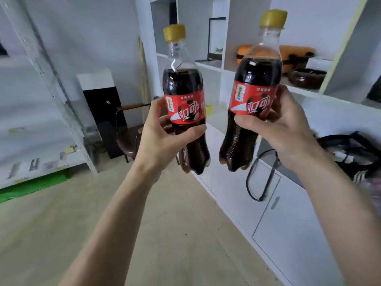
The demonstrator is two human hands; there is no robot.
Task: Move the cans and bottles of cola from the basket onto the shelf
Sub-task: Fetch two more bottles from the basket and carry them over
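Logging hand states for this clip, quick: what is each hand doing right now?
Left hand: closed around the left cola bottle, held upright.
Right hand: closed around the right cola bottle, tilted slightly.

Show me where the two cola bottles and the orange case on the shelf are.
left cola bottle (184, 109), head view, on its red label.
right cola bottle (258, 73), head view, on the dark cola above the label.
orange case (294, 52), head view, on its top.

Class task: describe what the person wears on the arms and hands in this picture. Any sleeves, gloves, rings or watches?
Nothing shows: both forearms are bare as far as the frame reaches, with no sleeve visible. The left hand and right hand have no gloves, rings or watch in view.
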